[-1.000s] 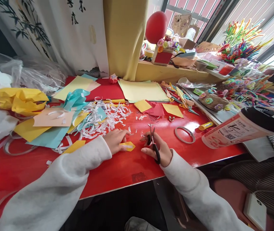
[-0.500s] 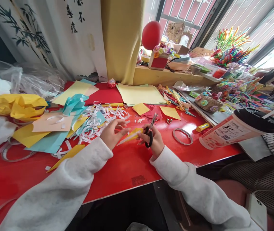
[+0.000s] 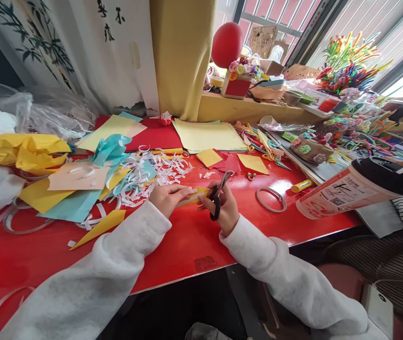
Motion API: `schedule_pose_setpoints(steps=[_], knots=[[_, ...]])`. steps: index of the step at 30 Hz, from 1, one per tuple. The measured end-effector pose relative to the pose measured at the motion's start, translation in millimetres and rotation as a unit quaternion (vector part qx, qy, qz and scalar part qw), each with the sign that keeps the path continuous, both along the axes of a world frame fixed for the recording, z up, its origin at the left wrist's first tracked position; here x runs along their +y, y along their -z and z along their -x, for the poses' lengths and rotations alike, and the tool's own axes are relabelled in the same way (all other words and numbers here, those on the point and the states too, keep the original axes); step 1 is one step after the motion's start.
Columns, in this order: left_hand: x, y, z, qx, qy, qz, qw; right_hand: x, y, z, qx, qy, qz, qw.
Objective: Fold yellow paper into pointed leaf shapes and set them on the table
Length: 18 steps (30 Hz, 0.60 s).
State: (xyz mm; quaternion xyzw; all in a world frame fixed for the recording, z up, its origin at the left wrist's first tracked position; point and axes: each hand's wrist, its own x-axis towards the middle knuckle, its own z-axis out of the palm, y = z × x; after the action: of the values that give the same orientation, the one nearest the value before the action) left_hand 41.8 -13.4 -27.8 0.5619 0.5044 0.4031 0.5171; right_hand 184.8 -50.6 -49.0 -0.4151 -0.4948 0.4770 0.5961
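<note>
My left hand (image 3: 167, 198) pinches the left end of a small yellow paper piece (image 3: 201, 191) with a whitish strip along it, perhaps double-sided tape. In my right hand (image 3: 227, 210) is a pair of black-handled scissors (image 3: 217, 203), blades pointing up and away. The right thumb and fingertips also touch the right end of the yellow paper. Both hands are above the red table (image 3: 173, 250). Just beyond them lie a yellow paper square (image 3: 209, 157), another yellow square (image 3: 253, 164) and small white scraps (image 3: 208, 174).
White paper shreds (image 3: 166, 167) spread left of centre, beside coloured paper sheets (image 3: 75, 208). A tape roll (image 3: 271, 199), a glue stick (image 3: 301, 185) and a tilted drink cup (image 3: 343, 193) are on the right. Pale yellow sheets (image 3: 210, 137) lie at the back.
My left hand has closed from loosely spread fingers to a pinch on the yellow paper. The right hand, still with the scissors, has shifted slightly left.
</note>
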Motion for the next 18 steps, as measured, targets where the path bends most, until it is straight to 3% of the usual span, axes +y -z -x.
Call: schedule_pose_setpoints(steps=[7, 14, 18], knots=[[1.0, 6.9, -0.4, 0.033, -0.008, -0.005, 0.999, 2.6, 4.6, -1.6, -0.023, -0.038, -0.014, 0.999], [-0.6, 3.4, 1.4, 0.139, 0.029, -0.063, 0.988, 2.5, 6.1, -1.6, -0.063, -0.008, 0.003, 0.998], [0.8, 7.4, 1.4, 0.133, 0.019, -0.051, 0.990, 1.4, 8.1, -2.3, -0.089, 0.001, 0.000, 0.996]])
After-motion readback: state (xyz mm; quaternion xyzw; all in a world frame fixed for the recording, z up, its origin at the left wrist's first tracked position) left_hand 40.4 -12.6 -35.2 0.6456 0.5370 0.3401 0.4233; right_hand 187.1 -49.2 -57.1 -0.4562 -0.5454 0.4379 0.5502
